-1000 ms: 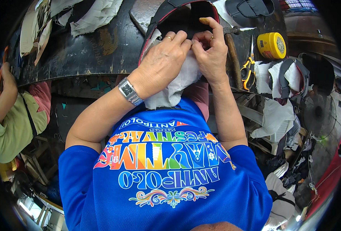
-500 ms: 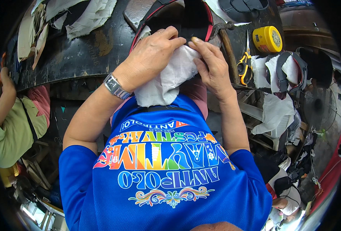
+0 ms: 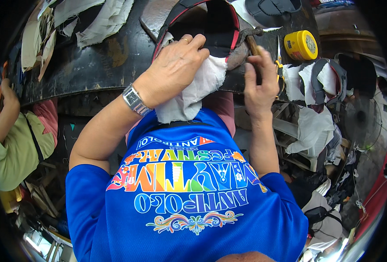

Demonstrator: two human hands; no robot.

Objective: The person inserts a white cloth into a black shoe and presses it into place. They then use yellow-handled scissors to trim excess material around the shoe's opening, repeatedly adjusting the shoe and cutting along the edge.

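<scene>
On my counter (image 3: 84, 76) I've got a yellow tub (image 3: 300, 45) at right and pale fabric pieces (image 3: 105, 24) at left, plus a fan (image 3: 362, 117) off right, co-worker in light green (image 3: 20, 150) off left.

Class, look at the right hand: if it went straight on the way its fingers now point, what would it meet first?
The right hand would probably meet the hammer's wooden handle first, just ahead; the two overlap in the picture, so whether they touch is unclear.

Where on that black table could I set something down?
Bare room shows on the black table between the white strips and the left hand. It's crowded around the right hand: hammer, scissors, yellow tub, white cloth.
</scene>
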